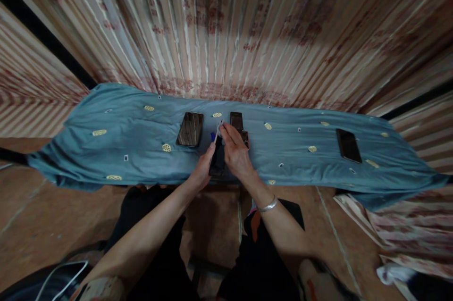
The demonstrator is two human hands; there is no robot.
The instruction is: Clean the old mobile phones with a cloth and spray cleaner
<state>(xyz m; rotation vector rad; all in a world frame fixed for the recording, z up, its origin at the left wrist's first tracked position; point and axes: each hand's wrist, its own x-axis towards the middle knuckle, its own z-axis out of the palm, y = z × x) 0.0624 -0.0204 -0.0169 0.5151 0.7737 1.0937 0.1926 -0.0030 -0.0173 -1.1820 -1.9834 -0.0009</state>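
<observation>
My left hand (204,166) is closed round the edge of a dark, flat phone (217,163), held tilted above the blue cloth. A pale edge shows beside the thumb. My right hand (236,151) reaches over the phone's upper part with its fingers together, pinching a small whitish piece (221,125), perhaps cloth or tissue. A small blue item (213,136) shows just left of the fingers. Beyond the right hand lie a dark square case (236,121) and a small boxy item (245,138), partly hidden by the hand.
A dark glossy tablet or large phone (190,129) lies left of the hands, and another dark phone (348,145) far to the right. Blue patterned cloth (300,159) covers the narrow table. A pleated curtain (226,37) hangs right behind it. Dark poles flank both ends.
</observation>
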